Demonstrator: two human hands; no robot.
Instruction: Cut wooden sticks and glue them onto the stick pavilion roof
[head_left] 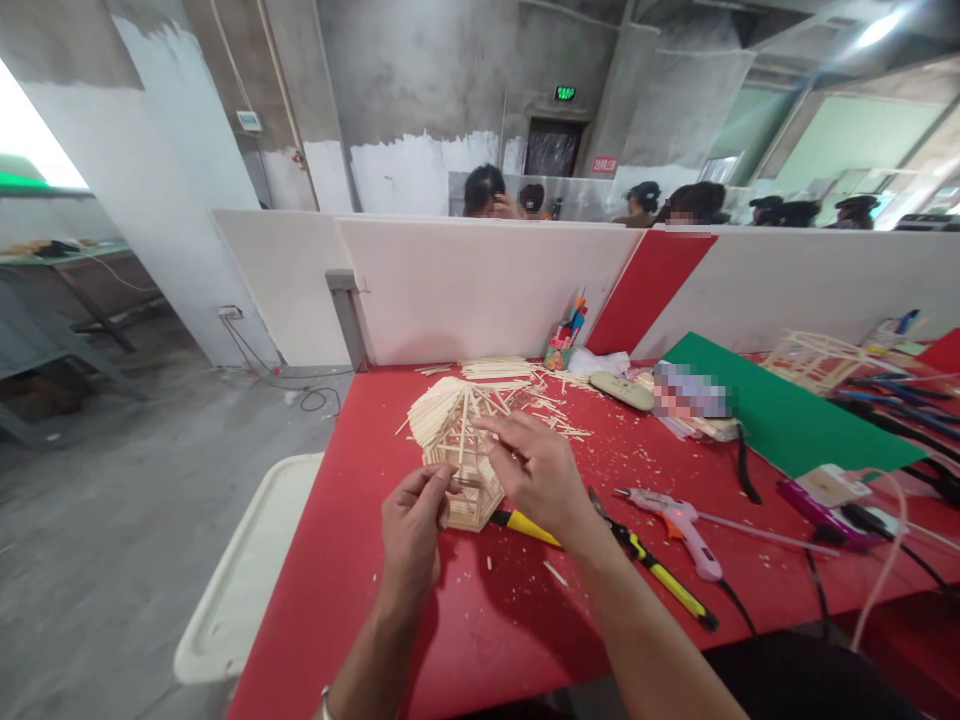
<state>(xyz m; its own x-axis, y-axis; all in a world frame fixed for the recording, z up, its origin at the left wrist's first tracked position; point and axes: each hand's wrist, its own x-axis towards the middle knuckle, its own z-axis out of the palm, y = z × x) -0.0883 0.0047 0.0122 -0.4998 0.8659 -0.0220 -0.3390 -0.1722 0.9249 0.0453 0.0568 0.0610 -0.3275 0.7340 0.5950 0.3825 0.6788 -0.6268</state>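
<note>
1. A white stool (251,570) stands beside the red tabletop (480,630).
2. The left hand (411,515) is raised over the tabletop, thumb and forefinger pinching what looks like a small wooden piece (468,482).
3. The wooden-stick model (469,510), with a slatted, pointed roof, stands on the tabletop between the hands, just beyond the left fingertips; the right fingers overlap its right side.
4. Behind it lies a pile of loose sticks (496,369).
5. The right hand (541,468) has its forefinger stretched leftwards and other fingers bent; whether it grips anything I cannot tell.
6. Near the partition (480,290), a patterned pen cup (557,354) holds upright pens and other colourful implements.
7. Next is an oval olive case (621,391), its contents hidden.
8. Right of the right forearm lie a yellow-and-black hand tool (671,585) and a pink glue gun (686,530) with a glue stick (765,534) at its rear.
9. A clear plastic package (709,428), holding pale sticks, lies against a green board (780,410).
10. Beyond the board sits a stick frame (817,358).
</note>
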